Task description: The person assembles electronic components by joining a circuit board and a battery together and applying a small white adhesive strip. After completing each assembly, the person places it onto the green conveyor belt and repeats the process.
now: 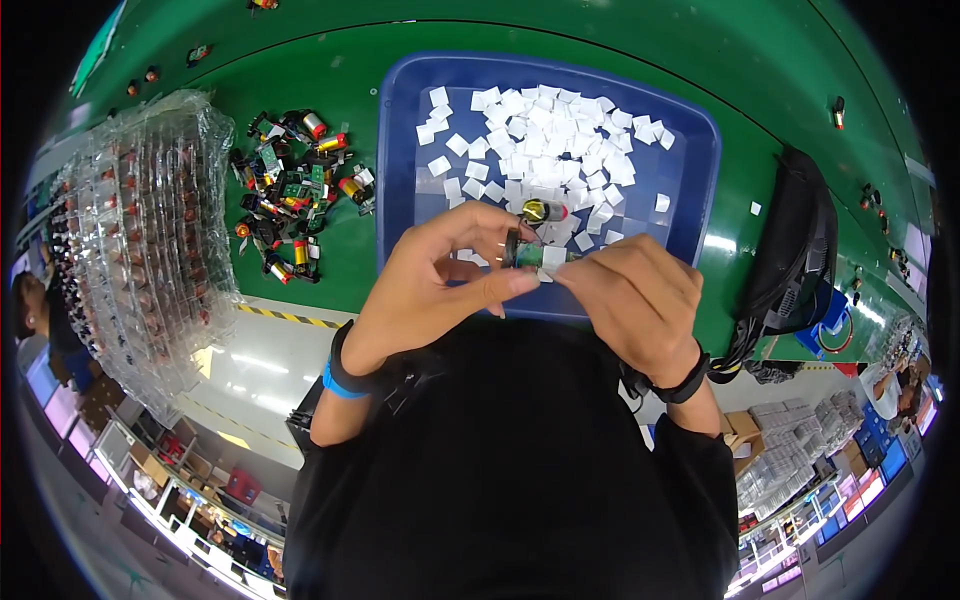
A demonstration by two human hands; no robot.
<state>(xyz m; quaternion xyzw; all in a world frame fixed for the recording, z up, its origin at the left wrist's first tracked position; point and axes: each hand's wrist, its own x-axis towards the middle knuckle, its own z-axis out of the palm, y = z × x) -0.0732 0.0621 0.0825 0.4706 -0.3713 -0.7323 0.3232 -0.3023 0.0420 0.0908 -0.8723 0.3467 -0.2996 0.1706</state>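
Observation:
My left hand (425,275) holds a small circuit board (525,256) between thumb and fingers, over the near side of a blue tray (398,130). A yellow-and-black cylinder with a red end (543,211), like a small battery or motor, sits at the board's far side and appears joined to it. On the board's right end lies a white square piece (553,259). My right hand (640,300) is closed in a pinch at the near edge of that piece; its fingertips partly hide the contact. Many similar white squares (555,130) lie scattered and heaped in the tray.
Left of the tray is a pile of boards with red and yellow cylinders (300,190). Stacked clear plastic trays (145,230) stand at the far left. A black bag (795,240) lies to the right on the green table (345,95). A strap circles each wrist.

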